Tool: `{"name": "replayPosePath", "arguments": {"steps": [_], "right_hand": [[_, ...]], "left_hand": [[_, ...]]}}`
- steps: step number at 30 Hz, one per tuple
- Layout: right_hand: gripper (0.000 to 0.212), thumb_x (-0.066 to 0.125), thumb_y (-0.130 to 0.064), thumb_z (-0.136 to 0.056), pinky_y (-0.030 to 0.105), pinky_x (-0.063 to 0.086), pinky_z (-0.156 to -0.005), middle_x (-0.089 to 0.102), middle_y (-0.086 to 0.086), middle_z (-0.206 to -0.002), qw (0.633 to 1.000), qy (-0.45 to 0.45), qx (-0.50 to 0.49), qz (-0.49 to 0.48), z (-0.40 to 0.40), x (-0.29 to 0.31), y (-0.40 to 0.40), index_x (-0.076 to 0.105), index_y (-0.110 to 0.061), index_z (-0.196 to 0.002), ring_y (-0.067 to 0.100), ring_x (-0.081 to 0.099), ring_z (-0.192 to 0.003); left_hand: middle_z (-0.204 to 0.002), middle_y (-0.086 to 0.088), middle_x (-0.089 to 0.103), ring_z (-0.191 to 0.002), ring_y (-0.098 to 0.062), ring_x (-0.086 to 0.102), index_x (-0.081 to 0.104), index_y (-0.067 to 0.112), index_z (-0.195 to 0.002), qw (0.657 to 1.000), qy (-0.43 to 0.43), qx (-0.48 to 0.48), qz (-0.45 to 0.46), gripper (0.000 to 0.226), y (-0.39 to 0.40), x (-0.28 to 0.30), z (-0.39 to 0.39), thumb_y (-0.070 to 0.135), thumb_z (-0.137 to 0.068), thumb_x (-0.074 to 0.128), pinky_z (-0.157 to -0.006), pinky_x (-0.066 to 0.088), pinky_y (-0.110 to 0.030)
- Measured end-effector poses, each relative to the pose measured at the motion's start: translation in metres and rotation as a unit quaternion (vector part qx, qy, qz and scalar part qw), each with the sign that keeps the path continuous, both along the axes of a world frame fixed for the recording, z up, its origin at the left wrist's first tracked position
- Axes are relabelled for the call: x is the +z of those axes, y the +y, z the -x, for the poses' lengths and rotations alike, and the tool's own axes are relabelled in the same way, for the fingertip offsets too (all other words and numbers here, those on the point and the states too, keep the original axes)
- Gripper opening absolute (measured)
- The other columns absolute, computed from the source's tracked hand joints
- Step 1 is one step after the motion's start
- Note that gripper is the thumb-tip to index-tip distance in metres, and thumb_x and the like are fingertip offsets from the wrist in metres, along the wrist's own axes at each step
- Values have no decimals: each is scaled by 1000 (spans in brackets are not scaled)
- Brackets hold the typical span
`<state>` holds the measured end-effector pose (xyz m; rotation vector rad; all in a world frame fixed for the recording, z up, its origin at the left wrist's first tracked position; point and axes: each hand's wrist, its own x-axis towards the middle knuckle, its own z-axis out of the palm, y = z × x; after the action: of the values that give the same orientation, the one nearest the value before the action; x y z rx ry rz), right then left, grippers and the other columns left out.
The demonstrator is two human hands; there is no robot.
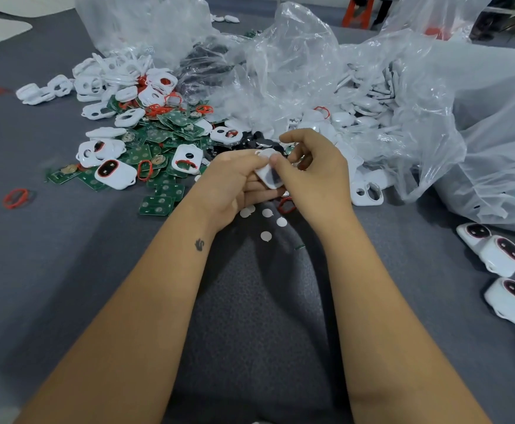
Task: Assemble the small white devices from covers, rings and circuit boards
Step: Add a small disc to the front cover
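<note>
Both hands: left hand (231,185) and right hand (314,175) grip white cover (270,174) | circuit boards (158,154) left | plastic bags (403,102) behind

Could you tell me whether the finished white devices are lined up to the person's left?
No, the finished white devices lie at the right edge.

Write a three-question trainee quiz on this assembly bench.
1. True or false: both hands hold one white cover.
2. The finished devices lie to the person's: A) left B) right C) inside a bag.
3. What colour are the loose circuit boards?

Key: 1 true. 2 B. 3 green.
</note>
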<state>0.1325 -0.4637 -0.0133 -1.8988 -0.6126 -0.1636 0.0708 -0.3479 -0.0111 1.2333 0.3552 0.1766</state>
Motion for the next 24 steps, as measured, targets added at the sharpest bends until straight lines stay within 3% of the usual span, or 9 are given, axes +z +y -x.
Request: {"name": "replayPosePath", "arguments": {"steps": [5,10,12,16,20,24], "right_hand": [[12,58,-23,-87,21,43,-69,57,-12,-75,998,18,-36,-58,1,0,-1,66,-29,-95,2,51,-68],[27,47,-10,-91,39,48,-88,64,1,-104,987,16,-161,-23,-13,-1,-11,68,-19,-106,22,59,-99],[31,46,-9,-91,39,45,-90,63,3,-110,982,-9,-188,22,-17,-3,-16,68,-18,-111,26,56,-106],[37,47,-5,-90,38,38,-92,63,6,-119,971,-103,-154,151,-21,-8,-18,65,-15,-121,29,49,-112],[48,45,-10,-90,35,22,-104,50,-1,-141,951,-139,-69,268,-18,-15,-10,51,-20,-137,24,34,-134],[35,48,-8,-80,29,18,-96,58,-1,-116,953,-132,-59,265,-17,-17,-9,54,-15,-114,22,38,-127]], "left_hand": [[-76,-12,74,-71,-21,74,63,-4,-106,998,-12,54,40,20,3,-1,-2,2,-100,45,-60,59,-26],[-76,-17,74,-74,-27,74,60,-4,-91,987,-32,123,98,16,11,-2,-4,1,-99,47,-61,60,-30],[-75,-17,74,-72,-27,74,60,-4,-91,985,-35,131,104,14,12,-1,-4,3,-97,50,-60,59,-29],[-83,-18,72,-75,-26,74,61,-3,-92,983,-40,155,90,12,13,-4,-5,0,-97,52,-63,59,-27],[-90,-21,70,-79,-25,73,62,-4,-93,983,-38,167,74,12,15,-6,-6,0,-97,51,-68,60,-29],[-88,-21,70,-74,-23,73,61,-4,-89,982,-35,166,79,13,14,-5,-5,-1,-97,50,-65,60,-28]]}}
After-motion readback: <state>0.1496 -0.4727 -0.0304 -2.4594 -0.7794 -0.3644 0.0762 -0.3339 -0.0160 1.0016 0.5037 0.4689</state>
